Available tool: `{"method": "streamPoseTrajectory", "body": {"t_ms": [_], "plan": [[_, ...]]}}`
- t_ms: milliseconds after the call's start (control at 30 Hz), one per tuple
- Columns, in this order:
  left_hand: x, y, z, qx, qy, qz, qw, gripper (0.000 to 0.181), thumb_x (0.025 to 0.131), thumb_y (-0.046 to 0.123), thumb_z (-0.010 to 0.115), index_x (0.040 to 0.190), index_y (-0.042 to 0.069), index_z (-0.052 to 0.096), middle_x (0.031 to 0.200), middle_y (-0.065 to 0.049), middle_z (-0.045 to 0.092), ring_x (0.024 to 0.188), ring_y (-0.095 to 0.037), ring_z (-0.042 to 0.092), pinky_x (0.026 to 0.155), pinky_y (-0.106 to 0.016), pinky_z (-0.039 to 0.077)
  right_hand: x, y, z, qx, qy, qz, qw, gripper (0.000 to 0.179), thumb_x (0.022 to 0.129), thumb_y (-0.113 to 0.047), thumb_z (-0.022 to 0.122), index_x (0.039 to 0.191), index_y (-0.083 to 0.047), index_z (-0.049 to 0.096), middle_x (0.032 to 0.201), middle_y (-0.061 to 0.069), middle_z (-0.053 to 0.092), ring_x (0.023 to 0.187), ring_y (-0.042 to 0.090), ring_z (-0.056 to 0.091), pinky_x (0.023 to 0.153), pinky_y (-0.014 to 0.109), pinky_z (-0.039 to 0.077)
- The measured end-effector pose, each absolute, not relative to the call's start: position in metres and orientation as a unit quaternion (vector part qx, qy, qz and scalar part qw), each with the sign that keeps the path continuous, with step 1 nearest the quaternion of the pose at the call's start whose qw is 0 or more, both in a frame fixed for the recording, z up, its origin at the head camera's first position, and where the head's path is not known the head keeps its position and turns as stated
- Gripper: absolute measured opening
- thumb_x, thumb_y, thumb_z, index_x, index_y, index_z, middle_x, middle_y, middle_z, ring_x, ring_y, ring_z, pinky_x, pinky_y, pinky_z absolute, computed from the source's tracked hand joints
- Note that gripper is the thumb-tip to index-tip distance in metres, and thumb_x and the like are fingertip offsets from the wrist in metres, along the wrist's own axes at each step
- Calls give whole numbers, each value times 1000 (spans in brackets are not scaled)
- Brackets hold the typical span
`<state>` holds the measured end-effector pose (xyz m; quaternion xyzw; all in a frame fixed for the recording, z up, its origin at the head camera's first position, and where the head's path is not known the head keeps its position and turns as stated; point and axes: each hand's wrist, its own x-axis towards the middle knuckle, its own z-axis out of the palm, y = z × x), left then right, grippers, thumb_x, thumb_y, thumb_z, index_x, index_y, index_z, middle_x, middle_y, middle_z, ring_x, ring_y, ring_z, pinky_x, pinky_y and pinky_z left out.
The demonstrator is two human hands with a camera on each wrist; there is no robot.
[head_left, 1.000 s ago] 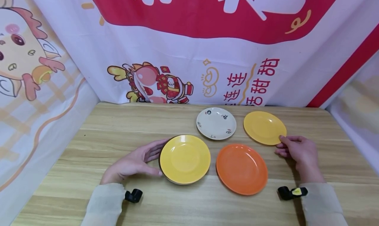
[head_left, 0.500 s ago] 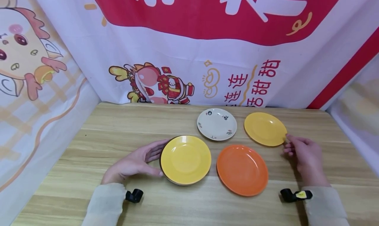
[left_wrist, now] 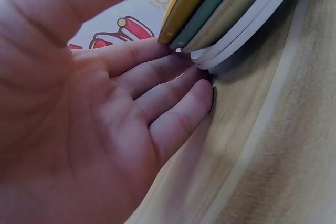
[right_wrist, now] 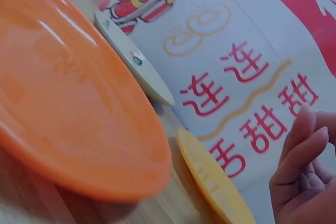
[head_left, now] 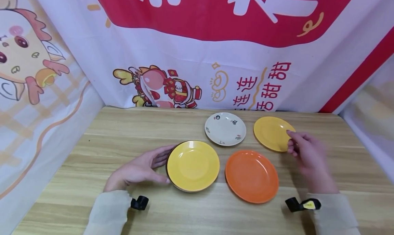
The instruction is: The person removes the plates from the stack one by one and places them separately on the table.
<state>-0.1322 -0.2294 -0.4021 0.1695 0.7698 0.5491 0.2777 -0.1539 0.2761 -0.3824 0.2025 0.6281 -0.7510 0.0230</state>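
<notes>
My left hand [head_left: 143,168] rests at the left side of a stack of plates topped by a yellow plate [head_left: 193,166]. In the left wrist view, extended fingers [left_wrist: 163,90] lie along the stack's rims, with a green plate [left_wrist: 207,11] and paler plates [left_wrist: 247,24] beneath the yellow one. The thumb reaches across to the near side. My right hand [head_left: 309,156], slightly blurred, overlaps the right edge of another yellow plate [head_left: 272,134] in the head view. In the right wrist view its loosely bent fingers [right_wrist: 299,153] hold nothing and show apart from that plate.
An orange plate [head_left: 251,177] lies right of the stack. Behind them sits a white plate [head_left: 225,129] with small printed motifs. The wooden table [head_left: 129,125] meets a printed cloth [head_left: 184,50] at the back, and another cloth hangs at the left.
My right hand first touches the far yellow plate's edge, draws back a little to the right, then moves left over the edge again. The left hand and the plates stay put.
</notes>
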Motion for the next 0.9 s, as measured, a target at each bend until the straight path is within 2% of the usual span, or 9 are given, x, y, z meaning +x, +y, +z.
{"method": "streamPoseTrajectory", "body": {"t_ms": [167, 300, 467, 667, 900], "plan": [[-132, -228, -403, 171, 771, 547, 277, 110, 80, 11, 94, 170, 21, 32, 177, -2, 34, 165, -32, 30, 135, -50, 27, -151, 248, -377, 129, 730, -667, 72, 30, 103, -41, 73, 115, -16, 62, 86, -7, 68, 71, 10, 64, 65, 19, 60], [-132, -228, -404, 167, 775, 542, 277, 109, 80, 12, 94, 169, 20, 33, 176, -4, 35, 164, -34, 31, 135, -52, 26, -145, 218, -374, 77, 784, -609, 92, 36, 105, -41, 71, 121, -10, 62, 89, -3, 70, 73, 13, 67, 71, 23, 64], [-134, -230, -403, 163, 781, 536, 277, 109, 80, 13, 94, 169, 20, 33, 176, -5, 35, 164, -34, 31, 135, -53, 26, -138, 181, -370, 28, 799, -588, 124, 39, 104, -35, 73, 125, -4, 63, 95, 6, 71, 77, 19, 69, 70, 26, 64], [-135, -230, -401, 172, 781, 534, 273, 111, 79, 13, 95, 170, 20, 31, 176, -5, 35, 164, -34, 32, 135, -53, 27, -131, 151, -366, -16, 817, -561, 130, 35, 101, -29, 77, 122, -4, 64, 94, 16, 72, 72, 23, 68, 65, 30, 64], [-132, -230, -403, 171, 782, 534, 271, 110, 80, 14, 95, 170, 20, 33, 176, -5, 35, 164, -35, 32, 135, -53, 27, -128, 129, -371, -17, 818, -552, 159, 33, 100, -24, 79, 122, -4, 65, 95, 16, 74, 70, 24, 70, 65, 31, 64]]}}
